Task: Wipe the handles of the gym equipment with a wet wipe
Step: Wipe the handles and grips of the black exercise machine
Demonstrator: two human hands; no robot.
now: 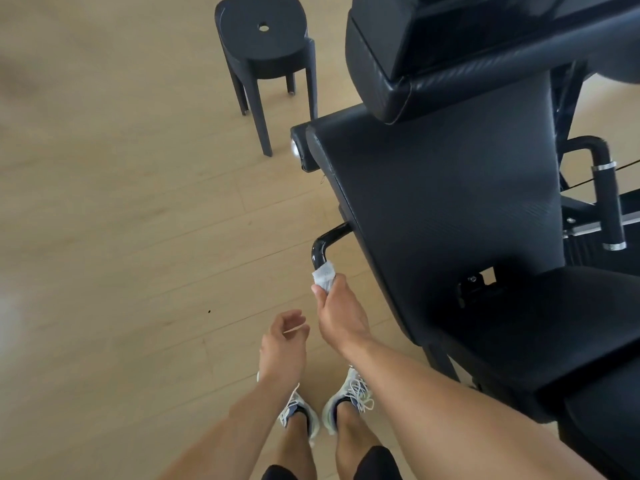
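- The right hand [337, 311] gripped the wet wipe [324, 276] around the near handle [320, 252], whose grip ran straight down beneath it.
- The left hand [284, 344] hung loosely curled, holding nothing.
- The far handle [608, 202] stood across the seat [450, 195].

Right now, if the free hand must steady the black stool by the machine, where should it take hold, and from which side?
Take the stool at the rim of its seat, coming down from above on the near edge. The seat is a broad rounded slab with a lip that fingers can curl under; the small center hole is too narrow. The left hand is free, while the right hand holds the wet wipe on the handle.
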